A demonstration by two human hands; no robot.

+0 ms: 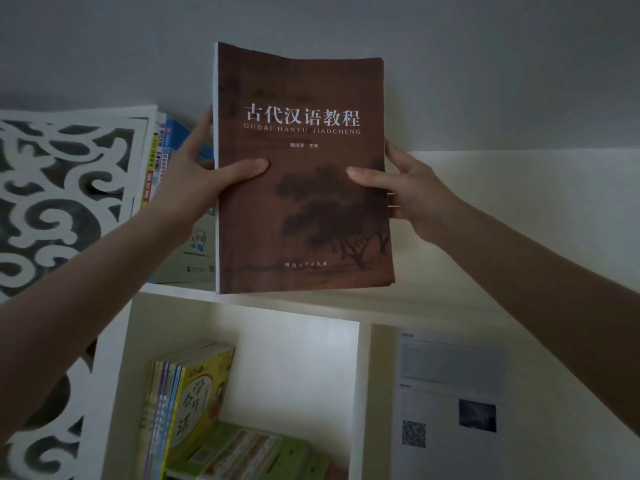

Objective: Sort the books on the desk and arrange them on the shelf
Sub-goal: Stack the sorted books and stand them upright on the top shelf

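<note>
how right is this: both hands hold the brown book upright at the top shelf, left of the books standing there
No. The head view shows the left hand and right hand holding the brown book upright at the top shelf, right of the books standing there.

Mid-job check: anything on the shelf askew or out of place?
Yes. In the lower compartment the yellow books lean rightward instead of standing straight, and a green book lies flat beside them. The brown book, held by the left hand and right hand, has a wavy top edge.

book [304,209] upright on top shelf [450,299], right of book row [166,161]; more books [187,403] in compartment below
</note>
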